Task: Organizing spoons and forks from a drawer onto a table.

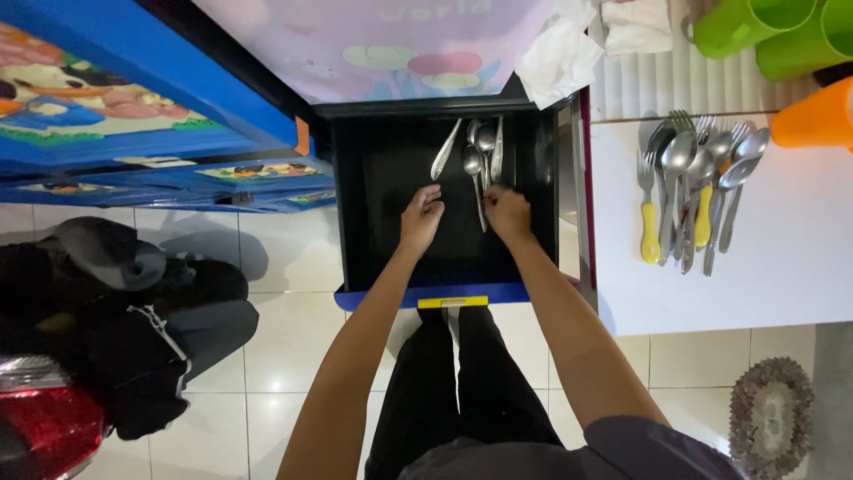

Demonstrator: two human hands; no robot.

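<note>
An open black drawer (pixel 382 231) with a blue front and a yellow handle holds several metal spoons (pixel 482 147) near its back. Both hands reach into it. My left hand (pixel 420 216) is curled over the drawer floor, just below a spoon lying at an angle (pixel 445 149); whether it touches the handle is unclear. My right hand (pixel 507 213) grips the handle end of a long spoon (pixel 473 164) that points toward the back of the drawer.
A white counter (pixel 782 276) to the right carries a pile of forks and spoons (pixel 697 187), some with yellow handles. Green cups (pixel 769 31) and an orange cup (pixel 813 116) stand behind. Blue cartoon-printed cabinet left; dark bags (pixel 115 320) on the tiled floor.
</note>
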